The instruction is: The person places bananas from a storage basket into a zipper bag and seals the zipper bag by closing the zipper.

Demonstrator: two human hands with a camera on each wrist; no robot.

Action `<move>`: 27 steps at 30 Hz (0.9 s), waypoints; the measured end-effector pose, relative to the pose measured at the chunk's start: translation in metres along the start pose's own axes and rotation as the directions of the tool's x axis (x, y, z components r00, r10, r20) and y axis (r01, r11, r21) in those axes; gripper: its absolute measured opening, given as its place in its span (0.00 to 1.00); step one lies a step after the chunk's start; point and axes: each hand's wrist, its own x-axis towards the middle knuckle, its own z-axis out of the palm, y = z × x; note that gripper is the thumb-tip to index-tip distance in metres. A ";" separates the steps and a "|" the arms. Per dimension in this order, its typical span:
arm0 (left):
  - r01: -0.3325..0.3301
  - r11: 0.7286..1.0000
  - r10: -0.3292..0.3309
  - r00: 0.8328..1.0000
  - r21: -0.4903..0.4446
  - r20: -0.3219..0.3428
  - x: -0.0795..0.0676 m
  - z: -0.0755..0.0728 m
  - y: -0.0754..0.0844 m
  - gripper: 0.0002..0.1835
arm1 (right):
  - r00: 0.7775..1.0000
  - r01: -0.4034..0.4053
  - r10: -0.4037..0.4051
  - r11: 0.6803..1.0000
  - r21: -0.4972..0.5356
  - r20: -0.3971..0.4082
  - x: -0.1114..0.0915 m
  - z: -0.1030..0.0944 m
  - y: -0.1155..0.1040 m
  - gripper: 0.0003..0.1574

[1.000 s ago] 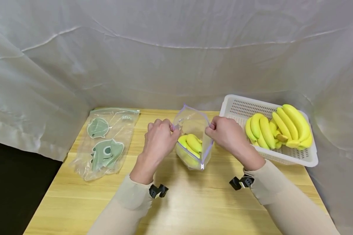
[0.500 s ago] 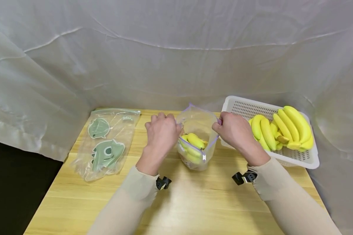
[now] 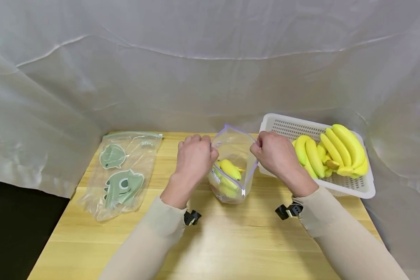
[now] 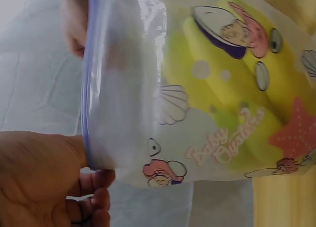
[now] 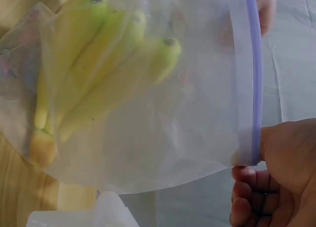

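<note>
A clear zip bag (image 3: 231, 142) with a purple zip edge stands on the table between both hands, its mouth spread apart. Bananas (image 3: 230, 170) lie inside it, seen through the plastic in both wrist views. My left hand (image 3: 195, 161) pinches the left side of the mouth; in the left wrist view, thumb and fingers (image 4: 96, 180) grip the purple edge, and the bag carries printed shells and a starfish. At the opposite side, my right hand (image 3: 275, 155) pinches the rim between thumb and curled fingers (image 5: 244, 175). A white slider (image 3: 243, 192) sits at the near corner of the zip.
A white perforated basket (image 3: 365, 190) at the right holds several bananas (image 3: 346, 149). Another clear zip bag (image 3: 145, 167) with green dinosaur prints lies flat at the left. Grey sheeting (image 3: 210, 77) hangs behind the wooden table (image 3: 227, 241).
The bag's mouth has been pulled wider, and my right hand has shifted a little to the right. Both hands keep hold of the bag. The head view has turned slightly.
</note>
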 end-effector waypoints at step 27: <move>0.000 0.990 -0.006 0.999 -0.141 -0.040 -0.006 -0.002 0.011 0.08 | 0.994 -0.107 0.109 0.991 0.075 -0.019 -0.019 -0.012 0.061 0.27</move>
